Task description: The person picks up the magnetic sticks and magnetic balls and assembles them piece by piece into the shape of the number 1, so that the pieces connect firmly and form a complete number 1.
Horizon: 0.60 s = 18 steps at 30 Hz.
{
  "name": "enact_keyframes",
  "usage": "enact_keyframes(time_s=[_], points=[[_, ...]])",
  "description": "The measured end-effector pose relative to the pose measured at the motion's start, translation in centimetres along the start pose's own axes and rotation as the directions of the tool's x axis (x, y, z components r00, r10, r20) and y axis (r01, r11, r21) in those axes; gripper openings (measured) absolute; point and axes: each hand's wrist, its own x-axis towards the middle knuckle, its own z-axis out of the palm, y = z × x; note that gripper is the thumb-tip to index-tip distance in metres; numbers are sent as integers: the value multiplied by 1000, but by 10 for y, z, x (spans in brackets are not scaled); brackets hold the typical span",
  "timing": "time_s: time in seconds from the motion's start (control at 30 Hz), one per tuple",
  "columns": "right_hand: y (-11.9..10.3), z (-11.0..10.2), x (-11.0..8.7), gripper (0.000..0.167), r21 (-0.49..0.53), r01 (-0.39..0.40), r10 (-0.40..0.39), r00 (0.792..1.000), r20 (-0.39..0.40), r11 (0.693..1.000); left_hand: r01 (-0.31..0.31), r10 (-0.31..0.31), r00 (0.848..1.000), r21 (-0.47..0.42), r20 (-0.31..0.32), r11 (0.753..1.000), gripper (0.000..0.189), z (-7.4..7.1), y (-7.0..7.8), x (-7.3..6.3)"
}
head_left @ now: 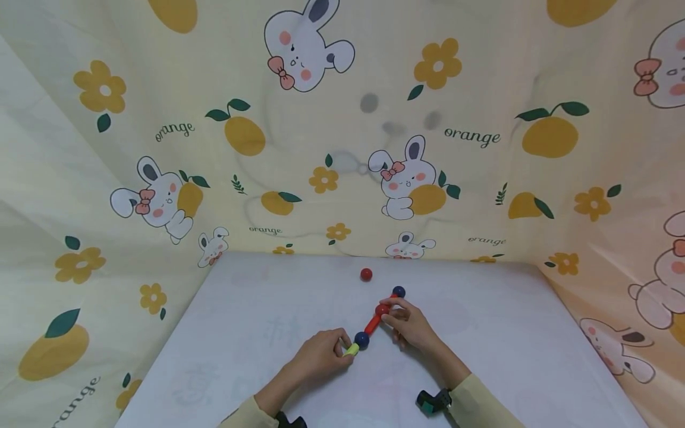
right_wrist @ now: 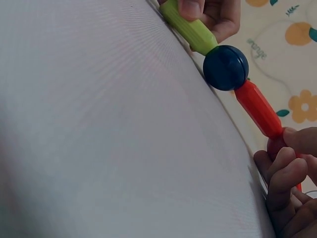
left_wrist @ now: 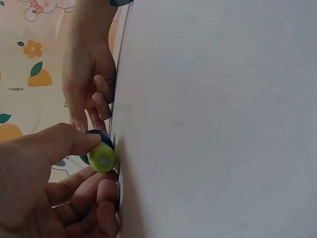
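A chain of balls and sticks lies slantwise on the white table. My left hand (head_left: pixel 323 355) pinches the yellow-green stick (right_wrist: pixel 190 27) at its near end, thumb on top. This stick's free end shows a grey disc in the left wrist view. Its other end meets a dark blue ball (right_wrist: pixel 225 68), followed by a red stick (right_wrist: pixel 258 109) and a red ball (head_left: pixel 382 310). Thumb and fingers of my right hand (head_left: pixel 412 324) hold that red ball. Beyond it, a second red stick (head_left: pixel 393 295), partly covered by fingers, leads to another blue ball (head_left: pixel 399 291).
A loose red ball (head_left: pixel 366 274) sits on the table (head_left: pixel 257 321) behind the chain, near the back edge. A patterned curtain (head_left: pixel 342 196) with rabbits and oranges surrounds the table at the back and sides. Dark devices (head_left: pixel 433 402) are strapped to both wrists.
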Motion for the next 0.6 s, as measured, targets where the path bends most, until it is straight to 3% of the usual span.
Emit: enact_keyframes(time_s=[0.6], points=[[3, 0, -1, 44, -21, 36, -36, 999, -10, 999, 12, -11, 1000, -81, 18, 997, 19, -1, -3, 1]])
